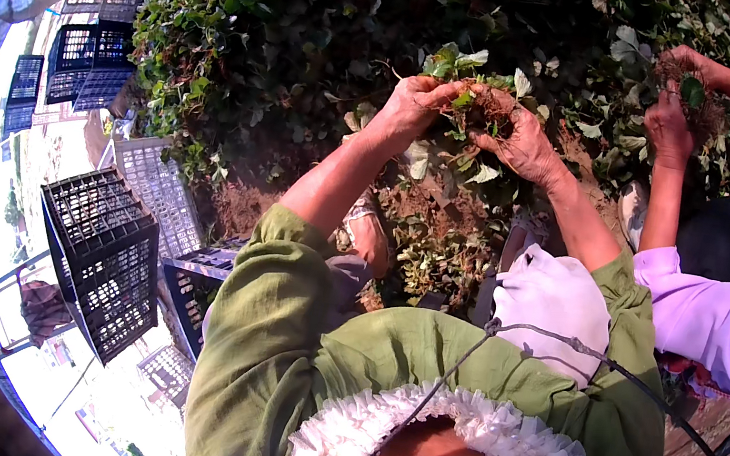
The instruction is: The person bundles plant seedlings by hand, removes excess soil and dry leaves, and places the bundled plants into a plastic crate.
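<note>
My left hand pinches one side of a small bunch of leafy, rooted plants that look like strawberry seedlings. The other side is gripped by my right hand, its fingers curled around brown stringy roots. Green leaves stick up above both hands. Just beyond them rises a large heap of similar plants, deeply shaded in its middle. Below my hands, loose leaves lie on reddish-brown soil between my legs. A white cloth covers my right knee.
At my right, a co-worker in a lilac sleeve holds a rooted bunch in both hands. Dark plastic crates stand close on my left, beside a pale crate. More crates are stacked farther off. A dark cord crosses my chest.
</note>
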